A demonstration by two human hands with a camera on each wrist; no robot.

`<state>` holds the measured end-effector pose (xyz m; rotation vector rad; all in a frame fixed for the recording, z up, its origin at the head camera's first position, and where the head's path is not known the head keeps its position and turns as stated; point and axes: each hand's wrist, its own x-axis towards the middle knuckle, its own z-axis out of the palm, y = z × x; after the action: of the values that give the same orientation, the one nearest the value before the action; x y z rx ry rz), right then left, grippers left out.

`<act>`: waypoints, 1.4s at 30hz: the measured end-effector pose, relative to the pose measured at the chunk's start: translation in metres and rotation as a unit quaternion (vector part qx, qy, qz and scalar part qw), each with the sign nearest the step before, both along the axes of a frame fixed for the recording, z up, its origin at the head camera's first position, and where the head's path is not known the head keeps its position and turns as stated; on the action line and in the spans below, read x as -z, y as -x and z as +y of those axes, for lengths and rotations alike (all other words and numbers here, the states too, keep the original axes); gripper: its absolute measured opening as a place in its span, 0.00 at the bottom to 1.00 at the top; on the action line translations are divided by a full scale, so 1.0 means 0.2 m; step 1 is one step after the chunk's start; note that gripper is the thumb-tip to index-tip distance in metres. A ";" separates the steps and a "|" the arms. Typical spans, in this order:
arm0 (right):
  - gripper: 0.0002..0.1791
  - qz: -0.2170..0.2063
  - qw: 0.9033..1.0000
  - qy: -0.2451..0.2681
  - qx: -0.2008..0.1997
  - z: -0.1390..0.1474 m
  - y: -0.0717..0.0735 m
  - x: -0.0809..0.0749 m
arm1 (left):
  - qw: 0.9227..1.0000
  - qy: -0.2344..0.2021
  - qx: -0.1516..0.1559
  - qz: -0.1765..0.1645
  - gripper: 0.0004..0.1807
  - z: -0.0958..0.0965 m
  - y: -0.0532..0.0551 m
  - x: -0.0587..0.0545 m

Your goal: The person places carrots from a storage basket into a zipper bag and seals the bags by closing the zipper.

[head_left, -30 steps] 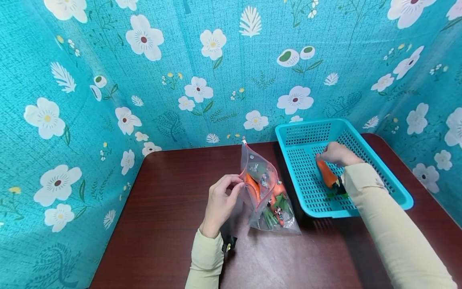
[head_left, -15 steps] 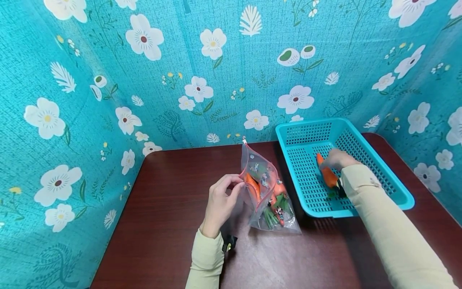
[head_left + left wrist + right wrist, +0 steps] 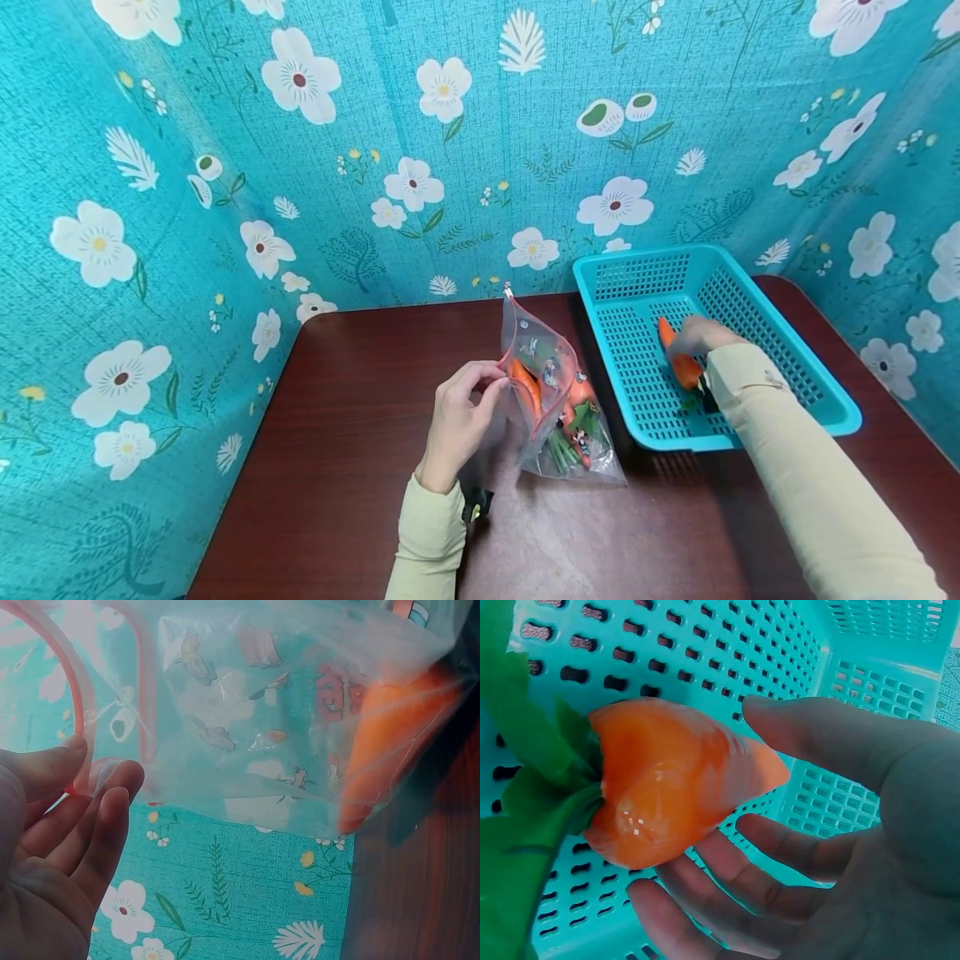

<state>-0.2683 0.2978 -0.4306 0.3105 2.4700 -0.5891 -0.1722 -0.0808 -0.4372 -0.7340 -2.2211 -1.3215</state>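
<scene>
Carrot [image 3: 660,787] is lying between the right hand's [image 3: 703,335] parted fingers [image 3: 746,879], toward the worktop's [image 3: 360,400] far-right corner; left hand [image 3: 459,421] is pinching a bag [image 3: 240,712].

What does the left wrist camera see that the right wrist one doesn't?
Only the left wrist view shows the left hand pinching a red-edged clear plastic bag, a pointed orange carrot inside. Only the right wrist view shows the right hand, a shiny green-leaved orange carrot and a turquoise plastic basket. Both show one hand and an orange carrot, but different ones.
</scene>
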 end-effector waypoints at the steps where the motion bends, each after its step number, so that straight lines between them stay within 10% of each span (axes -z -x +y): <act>1: 0.29 -0.002 1.000 0.001 -0.002 0.00 0.00 0.00 | 1.000 0.000 0.000 0.000 0.08 0.00 0.00 0.00; 42: 0.28 -0.032 0.999 -0.006 -0.017 0.01 0.02 0.07 | 1.000 -0.010 0.005 0.004 0.06 0.00 0.00 0.00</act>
<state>-0.2730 0.2990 -0.4439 0.2877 2.4142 -0.5426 -0.1721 -0.0813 -0.4364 -0.7434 -2.1985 -1.3413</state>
